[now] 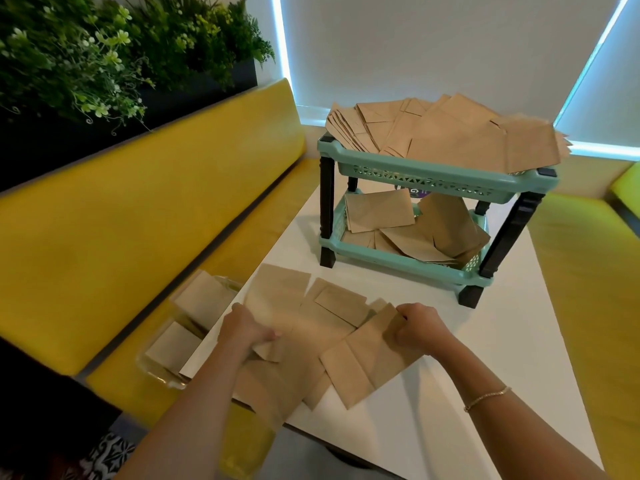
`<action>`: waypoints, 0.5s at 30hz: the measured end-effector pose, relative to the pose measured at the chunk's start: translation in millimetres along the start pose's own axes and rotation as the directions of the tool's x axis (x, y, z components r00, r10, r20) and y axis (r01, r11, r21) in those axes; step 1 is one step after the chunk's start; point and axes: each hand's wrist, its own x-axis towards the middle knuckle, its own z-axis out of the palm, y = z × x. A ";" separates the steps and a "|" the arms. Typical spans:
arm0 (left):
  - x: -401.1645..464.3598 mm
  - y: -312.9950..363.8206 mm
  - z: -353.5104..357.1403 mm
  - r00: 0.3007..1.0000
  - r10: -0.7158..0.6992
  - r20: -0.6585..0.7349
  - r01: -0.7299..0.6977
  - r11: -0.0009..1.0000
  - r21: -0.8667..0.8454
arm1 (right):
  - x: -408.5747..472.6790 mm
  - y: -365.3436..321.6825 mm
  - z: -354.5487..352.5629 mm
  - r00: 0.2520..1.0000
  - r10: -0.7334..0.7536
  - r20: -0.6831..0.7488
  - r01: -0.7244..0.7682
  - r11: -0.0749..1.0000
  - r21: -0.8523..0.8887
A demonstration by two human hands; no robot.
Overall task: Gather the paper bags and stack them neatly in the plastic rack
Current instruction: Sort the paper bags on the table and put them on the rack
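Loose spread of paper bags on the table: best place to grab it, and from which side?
Probably by the two outer ends, squeezing inward. The paper bags lie flat and fanned, overlapping, on the white table, so a top pinch would likely lift one only. The left hand and right hand already grip opposite ends; the near edges overhang the table, offering an underside hold.

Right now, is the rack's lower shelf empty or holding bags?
Holding bags. Several brown paper bags lie loosely jumbled, not neatly stacked, on the lower shelf of the teal rack.
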 end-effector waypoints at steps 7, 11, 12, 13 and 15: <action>-29.3 33.9 -34.3 0.929 0.296 0.223 -0.259 0.949 -0.181 | -15.7 7.7 -29.2 0.995 -0.104 0.002 0.087 0.843 0.530; -63.8 66.6 -43.8 0.819 0.387 0.423 -0.293 0.917 -0.272 | -28.6 18.3 -49.2 0.991 -0.099 -0.096 0.137 0.669 0.730; -72.6 76.7 -42.1 0.785 0.406 0.468 -0.287 0.908 -0.305 | -31.9 22.8 -53.5 0.987 -0.094 -0.128 0.159 0.638 0.754; -80.9 86.5 -38.6 0.752 0.422 0.507 -0.281 0.900 -0.333 | -36.0 28.9 -58.6 0.984 -0.085 -0.155 0.175 0.605 0.777; -96.8 106.0 -25.2 0.706 0.456 0.541 -0.278 0.882 -0.381 | -48.1 46.9 -69.9 0.979 -0.051 -0.196 0.192 0.545 0.816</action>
